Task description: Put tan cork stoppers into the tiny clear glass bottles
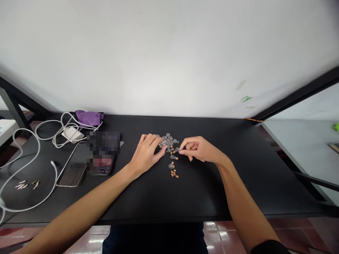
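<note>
A person's two hands work over a black table (pixel 145 201). The left hand (pixel 148 150) bends over a pile of tiny clear bottles (pixel 168 135) in the middle of the table, with a small gap between its thumb and fingers. Some bottles sit by that gap, but I cannot tell if the hand grips one. The right hand (pixel 194 148) is on the other side of the pile. Its thumb and pointing finger pinch one little bottle (pixel 177 150), and its other fingers curl in. Nearer the person, small brown corks (pixel 177 176) lie in a loose bunch, with a round clear bottle just beyond them. On the left are two phones, a dark one (pixel 71 174) and one with a lit screen (pixel 102 170). The lit screen is partly covered by blurry squares, and its writing is too small to read. A white charger (pixel 72 134) lies among loops of white cord (pixel 21 211), close to a purple cloth (pixel 88 118). A green mark (pixel 246 99) on the white wall (pixel 169 63) is too smudgy to read.
</note>
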A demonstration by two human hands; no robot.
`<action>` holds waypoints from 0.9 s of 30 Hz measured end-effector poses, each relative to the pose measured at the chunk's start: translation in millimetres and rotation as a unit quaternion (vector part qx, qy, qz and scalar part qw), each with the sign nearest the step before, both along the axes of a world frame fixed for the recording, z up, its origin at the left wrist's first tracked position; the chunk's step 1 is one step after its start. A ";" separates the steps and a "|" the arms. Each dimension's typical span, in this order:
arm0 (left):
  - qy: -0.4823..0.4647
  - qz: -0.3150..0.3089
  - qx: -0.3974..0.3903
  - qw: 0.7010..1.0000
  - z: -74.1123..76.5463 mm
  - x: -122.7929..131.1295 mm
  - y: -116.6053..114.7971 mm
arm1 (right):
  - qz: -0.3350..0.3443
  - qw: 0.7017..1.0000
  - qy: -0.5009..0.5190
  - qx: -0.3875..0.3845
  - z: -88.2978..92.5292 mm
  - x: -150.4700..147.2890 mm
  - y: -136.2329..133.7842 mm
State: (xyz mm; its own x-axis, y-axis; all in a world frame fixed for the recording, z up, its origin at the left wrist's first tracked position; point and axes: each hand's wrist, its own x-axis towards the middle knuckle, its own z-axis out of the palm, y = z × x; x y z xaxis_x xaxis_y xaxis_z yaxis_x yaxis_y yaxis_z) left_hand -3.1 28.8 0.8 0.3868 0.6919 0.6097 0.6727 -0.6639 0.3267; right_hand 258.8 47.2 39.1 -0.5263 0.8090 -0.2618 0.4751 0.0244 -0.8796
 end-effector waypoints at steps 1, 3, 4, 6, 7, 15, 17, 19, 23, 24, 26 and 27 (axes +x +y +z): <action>-0.002 -0.002 -0.001 1.000 -0.1 -0.3 0.3 | 0.036 0.999 -0.021 -0.030 1.6 0.7 -0.8; -0.007 -0.011 -0.003 1.000 -0.1 -0.8 0.5 | 0.087 0.993 -0.052 -0.068 2.2 -2.1 -2.2; -0.010 -0.017 -0.004 1.000 -0.1 -1.0 0.4 | 0.102 0.990 -0.059 -0.076 1.4 -5.0 -2.8; -0.012 -0.031 -0.006 0.999 0.1 -1.2 0.0 | 0.121 0.988 -0.060 -0.078 -1.4 -11.9 -3.6; -0.013 -0.038 -0.007 0.999 0.2 -1.3 -0.2 | 0.130 0.987 -0.058 -0.078 -3.0 -15.2 -3.7; -0.021 -0.059 -0.013 0.998 0.0 -1.7 0.1 | 0.132 0.987 -0.055 -0.069 -0.4 -22.5 -4.0; -0.024 -0.060 -0.014 0.998 -0.6 -1.7 0.3 | 0.099 0.993 -0.038 -0.045 1.9 -21.0 -4.9; -0.028 -0.060 -0.012 0.998 -1.4 -1.7 0.6 | 0.068 0.997 -0.023 -0.020 2.2 -19.5 -6.9; -0.033 -0.063 -0.014 0.997 -2.7 -2.0 1.1 | 0.055 0.998 -0.019 -0.028 -1.3 -18.4 -13.6; -0.033 -0.063 -0.016 0.997 -2.8 -2.2 1.3 | 0.057 0.997 -0.022 -0.038 -2.1 -18.8 -15.3; -0.033 -0.063 -0.017 0.997 -2.8 -2.3 1.7 | 0.062 0.996 -0.032 -0.053 -2.9 -20.3 -17.8; -0.033 -0.064 -0.018 0.997 -2.7 -2.3 1.9 | 0.063 0.996 -0.039 -0.055 -3.2 -21.5 -18.7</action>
